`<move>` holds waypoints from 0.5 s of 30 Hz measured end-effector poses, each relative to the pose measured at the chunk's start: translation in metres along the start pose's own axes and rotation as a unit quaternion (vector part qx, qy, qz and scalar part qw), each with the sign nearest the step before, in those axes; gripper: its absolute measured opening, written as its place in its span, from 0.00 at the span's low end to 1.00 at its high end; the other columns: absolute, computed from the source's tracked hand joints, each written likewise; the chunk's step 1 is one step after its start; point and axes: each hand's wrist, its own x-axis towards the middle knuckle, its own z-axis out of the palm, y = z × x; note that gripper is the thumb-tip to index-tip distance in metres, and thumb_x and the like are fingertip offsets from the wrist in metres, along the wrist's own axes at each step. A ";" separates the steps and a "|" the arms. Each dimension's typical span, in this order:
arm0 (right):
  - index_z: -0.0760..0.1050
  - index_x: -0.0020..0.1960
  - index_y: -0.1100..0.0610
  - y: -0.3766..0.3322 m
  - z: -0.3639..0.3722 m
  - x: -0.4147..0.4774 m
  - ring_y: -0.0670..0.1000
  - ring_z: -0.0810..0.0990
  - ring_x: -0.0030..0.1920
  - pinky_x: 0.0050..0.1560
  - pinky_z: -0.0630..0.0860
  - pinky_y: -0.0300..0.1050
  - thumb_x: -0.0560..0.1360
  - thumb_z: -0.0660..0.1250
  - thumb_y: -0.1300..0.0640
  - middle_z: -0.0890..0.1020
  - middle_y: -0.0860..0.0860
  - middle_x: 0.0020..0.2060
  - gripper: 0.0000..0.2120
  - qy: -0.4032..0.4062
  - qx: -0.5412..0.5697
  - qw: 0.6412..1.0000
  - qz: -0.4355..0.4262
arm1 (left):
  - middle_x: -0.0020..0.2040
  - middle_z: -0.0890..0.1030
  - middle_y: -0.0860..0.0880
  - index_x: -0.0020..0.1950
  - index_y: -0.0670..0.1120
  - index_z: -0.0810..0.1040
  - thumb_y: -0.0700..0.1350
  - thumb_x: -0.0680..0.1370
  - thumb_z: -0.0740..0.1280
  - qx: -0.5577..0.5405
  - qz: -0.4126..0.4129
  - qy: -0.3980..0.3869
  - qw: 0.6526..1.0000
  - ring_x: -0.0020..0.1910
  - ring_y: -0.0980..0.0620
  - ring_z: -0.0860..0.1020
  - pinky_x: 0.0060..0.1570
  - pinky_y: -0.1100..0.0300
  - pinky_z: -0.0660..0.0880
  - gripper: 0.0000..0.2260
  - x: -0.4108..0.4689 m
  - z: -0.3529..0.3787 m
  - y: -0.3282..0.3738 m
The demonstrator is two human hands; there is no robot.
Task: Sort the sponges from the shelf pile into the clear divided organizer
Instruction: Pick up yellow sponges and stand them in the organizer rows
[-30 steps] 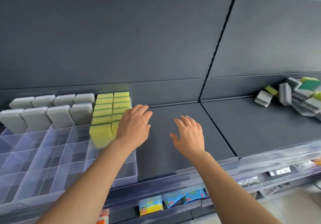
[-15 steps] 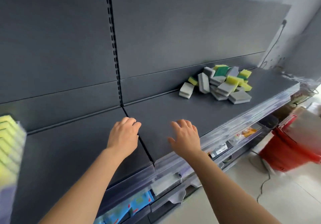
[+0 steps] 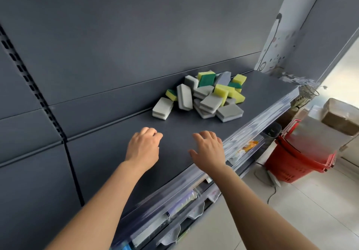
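A loose pile of sponges point(image 3: 206, 96) lies on the dark shelf point(image 3: 120, 152) ahead and to the right: several grey ones and several yellow-and-green ones. One grey sponge point(image 3: 162, 108) lies nearest, at the pile's left edge. My left hand point(image 3: 143, 146) hovers over the shelf short of the pile, fingers loosely curled, holding nothing. My right hand point(image 3: 208, 150) hovers beside it near the shelf's front edge, fingers spread and empty. The clear divided organizer is out of view.
A clear plastic strip point(image 3: 252, 131) runs along the shelf's front edge, with lower shelves of packaged goods beneath. Red shopping baskets point(image 3: 299, 158) stand on the tiled floor at right, cardboard boxes point(image 3: 340, 115) behind them. A slotted upright point(image 3: 38, 98) divides the back panels.
My view has swung right from the organizer to the sponge pile. Both empty hands have travelled right along the shelf, now closer to the pile.
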 end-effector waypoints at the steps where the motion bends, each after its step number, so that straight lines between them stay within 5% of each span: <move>1: 0.66 0.68 0.52 0.009 0.000 0.009 0.54 0.62 0.69 0.66 0.60 0.48 0.74 0.65 0.47 0.70 0.51 0.65 0.24 0.001 -0.002 1.000 0.005 | 0.63 0.73 0.52 0.65 0.49 0.72 0.45 0.77 0.64 -0.003 0.003 0.001 1.000 0.64 0.51 0.68 0.59 0.58 0.67 0.16 0.014 0.003 0.005; 10: 0.64 0.70 0.51 0.076 -0.001 0.108 0.55 0.62 0.70 0.67 0.61 0.49 0.73 0.67 0.49 0.65 0.52 0.70 0.27 0.030 -0.019 0.999 0.022 | 0.64 0.72 0.50 0.66 0.49 0.72 0.48 0.77 0.65 -0.048 0.001 0.018 0.999 0.64 0.49 0.68 0.60 0.55 0.68 0.17 0.140 0.036 0.034; 15: 0.64 0.70 0.51 0.098 0.003 0.153 0.56 0.63 0.68 0.64 0.64 0.48 0.70 0.66 0.57 0.66 0.52 0.68 0.29 0.026 -0.025 0.999 -0.008 | 0.70 0.64 0.45 0.70 0.49 0.66 0.49 0.77 0.65 -0.102 -0.071 0.033 0.992 0.64 0.45 0.68 0.55 0.51 0.72 0.22 0.197 0.047 0.043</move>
